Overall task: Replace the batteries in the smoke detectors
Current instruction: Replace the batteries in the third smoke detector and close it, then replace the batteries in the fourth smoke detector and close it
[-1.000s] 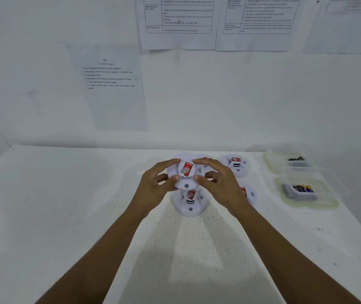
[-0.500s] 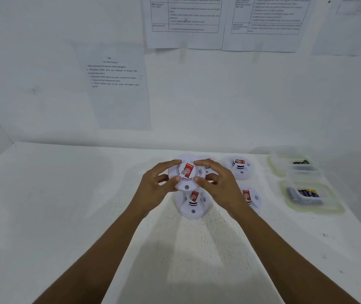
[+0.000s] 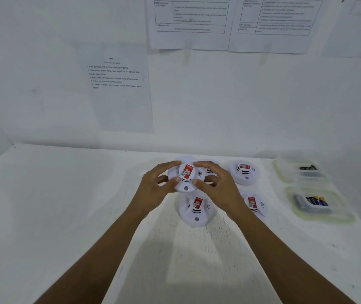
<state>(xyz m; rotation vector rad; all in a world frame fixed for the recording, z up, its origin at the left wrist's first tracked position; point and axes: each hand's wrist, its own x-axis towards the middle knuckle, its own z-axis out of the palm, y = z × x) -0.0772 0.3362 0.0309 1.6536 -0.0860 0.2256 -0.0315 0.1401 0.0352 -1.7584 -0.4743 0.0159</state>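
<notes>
Spanning the scene, a white tabletop (image 3: 65, 216) carries three smoke detectors (one more half hidden) and two battery trays (image 3: 319, 213). Above it, the left hand (image 3: 153, 189) and right hand (image 3: 221, 189) each curl their fingers closed around a lifted smoke detector (image 3: 186, 176).

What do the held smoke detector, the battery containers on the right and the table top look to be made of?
Held smoke detector: white moulded plastic, matte, judging by its smooth rounded shell and slotted vents; a red printed sticker sits on top.
Near battery container: translucent, slightly greenish plastic, since the batteries show through it.
Table: white painted surface, worn and speckled near the middle; the base material cannot be told.
</notes>
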